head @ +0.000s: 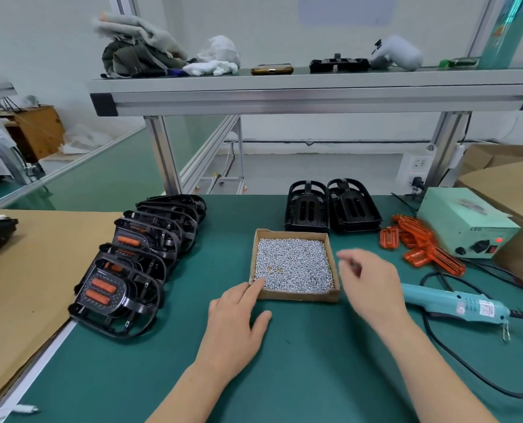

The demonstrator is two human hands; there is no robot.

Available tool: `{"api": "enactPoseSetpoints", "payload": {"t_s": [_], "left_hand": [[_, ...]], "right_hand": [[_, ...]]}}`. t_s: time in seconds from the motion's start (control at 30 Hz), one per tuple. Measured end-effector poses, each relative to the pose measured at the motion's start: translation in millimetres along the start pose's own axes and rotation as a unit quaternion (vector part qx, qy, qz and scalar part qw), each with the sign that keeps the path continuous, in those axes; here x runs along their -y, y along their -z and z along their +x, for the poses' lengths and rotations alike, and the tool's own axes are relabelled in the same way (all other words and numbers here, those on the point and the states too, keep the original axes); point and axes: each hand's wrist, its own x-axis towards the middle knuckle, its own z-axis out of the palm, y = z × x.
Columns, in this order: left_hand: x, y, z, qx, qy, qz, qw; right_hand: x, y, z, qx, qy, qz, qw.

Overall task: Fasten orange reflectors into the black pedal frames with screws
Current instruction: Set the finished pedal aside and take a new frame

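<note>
A shallow cardboard tray (296,296) full of small silver screws (293,264) sits mid-table. My left hand (238,319) lies flat on the green mat, its forefinger touching the tray's near left corner. My right hand (367,279) hovers blurred beside the tray's right wall, fingers loosely curled; nothing visible in it. Two empty black pedal frames (330,209) stand behind the tray. A pile of orange reflectors (421,245) lies to the right. A row of several black pedals with orange reflectors fitted (132,264) leans at the left.
A teal electric screwdriver (455,303) lies at the right, its black cable looping across the mat. Its green power box (467,224) stands behind, beside cardboard boxes. Brown cardboard sheet (25,270) covers the left. An aluminium shelf (284,96) spans overhead.
</note>
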Motion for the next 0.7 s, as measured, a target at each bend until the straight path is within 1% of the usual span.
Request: {"api": "enactPoseSetpoints", "payload": {"t_s": [0.13,0.3,0.47,0.7], "left_hand": [[2,-3,0,0.011,0.01,0.0,1.0],[2,-5,4,0.012,0.011,0.017,1.0],[2,-6,5,0.015,0.01,0.028,0.999],[2,-7,5,0.018,0.011,0.035,0.999]], "right_hand": [[-16,-24,63,0.039,-0.042,-0.016,0.998],[-27,-54,111,0.081,-0.058,-0.073,0.992],[-21,-67,132,0.093,-0.066,-0.087,0.99],[-17,-64,142,0.111,-0.082,-0.126,0.982]]}}
